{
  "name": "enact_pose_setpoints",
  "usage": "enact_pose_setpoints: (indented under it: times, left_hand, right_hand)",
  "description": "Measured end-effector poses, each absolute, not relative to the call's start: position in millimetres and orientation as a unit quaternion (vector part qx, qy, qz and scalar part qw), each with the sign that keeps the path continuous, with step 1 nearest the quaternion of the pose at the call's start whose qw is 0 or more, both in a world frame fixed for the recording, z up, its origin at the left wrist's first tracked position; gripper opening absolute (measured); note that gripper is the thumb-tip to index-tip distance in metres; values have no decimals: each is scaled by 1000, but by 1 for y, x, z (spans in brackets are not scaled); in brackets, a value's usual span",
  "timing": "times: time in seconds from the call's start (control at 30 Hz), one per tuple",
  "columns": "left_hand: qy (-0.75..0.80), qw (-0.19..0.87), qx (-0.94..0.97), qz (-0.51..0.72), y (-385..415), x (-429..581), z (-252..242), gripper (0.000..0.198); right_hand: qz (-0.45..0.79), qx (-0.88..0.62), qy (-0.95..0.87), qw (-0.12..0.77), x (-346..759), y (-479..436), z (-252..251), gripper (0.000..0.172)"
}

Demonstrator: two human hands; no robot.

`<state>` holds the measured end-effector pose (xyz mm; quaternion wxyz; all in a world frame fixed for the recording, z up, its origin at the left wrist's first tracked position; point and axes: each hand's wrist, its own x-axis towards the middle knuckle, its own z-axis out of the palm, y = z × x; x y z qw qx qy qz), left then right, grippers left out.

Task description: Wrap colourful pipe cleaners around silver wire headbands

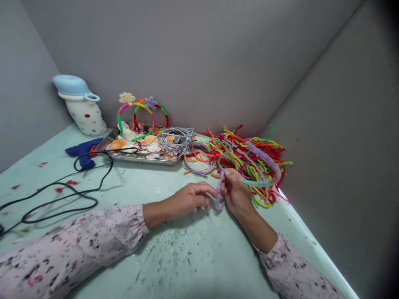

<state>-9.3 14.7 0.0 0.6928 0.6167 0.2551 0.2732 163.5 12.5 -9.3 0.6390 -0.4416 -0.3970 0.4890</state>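
Note:
My right hand (236, 192) is closed on a headband (264, 162) partly wrapped in lilac and teal pipe cleaner, held just above the table. A lilac pipe cleaner (219, 192) hangs down from it between my two hands. My left hand (195, 198) pinches the lower part of that lilac pipe cleaner with its fingertips. Right behind the hands lies a heap of coloured pipe cleaners (246, 155) in red, green, yellow and orange.
A metal tray (140, 158) of shells, with grey headbands (175, 139) on it, stands at the back. Two decorated headbands (141, 114) stand behind it. A blue glue gun (81, 150) with a black cord (62, 191) lies left, near a white jug (82, 109). Grey walls enclose the pale green table (174, 257).

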Motion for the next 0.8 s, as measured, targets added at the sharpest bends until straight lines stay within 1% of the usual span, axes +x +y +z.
enact_pose_setpoints:
  times: [0.07,0.1,0.23,0.3,0.37,0.47,0.53,0.57,0.67,0.8]
  left_hand:
    - [200,688,642,273,12,-10,5,17]
    - [178,695,647,260,10,-12,7,15]
    - [128,805,567,118,7,-20,11,17]
    - [136,823,547,73,9,-20,7,18]
    - [194,780,586,107,13,-17,0,17]
    - [305,686,618,235,18,-11,-11,12]
    - [339,609,641,321,20,-8,-15,11]
    - [353,574,654,344,21,-8,-15,12]
    - [377,494,688,374,20,-11,-13,15]
    - [385,461,700,384,20,-14,-11,16]
  right_hand:
    - [488,-438,-396,643,166,14,-8,22]
    - [487,-435,-394,647,167,14,-8,21]
    - [476,-429,-382,666,170,15,-12,19]
    - [483,-432,-381,659,169,15,-16,19]
    - [509,-437,-380,636,166,15,-19,18]
    - [548,-439,-391,595,161,13,-22,17]
    - [562,-440,-412,567,159,11,-22,18]
    - [564,-443,-422,554,158,10,-21,19]
    - [565,-457,-447,522,156,6,-18,21]
    - [557,-472,-476,490,154,3,-14,20]
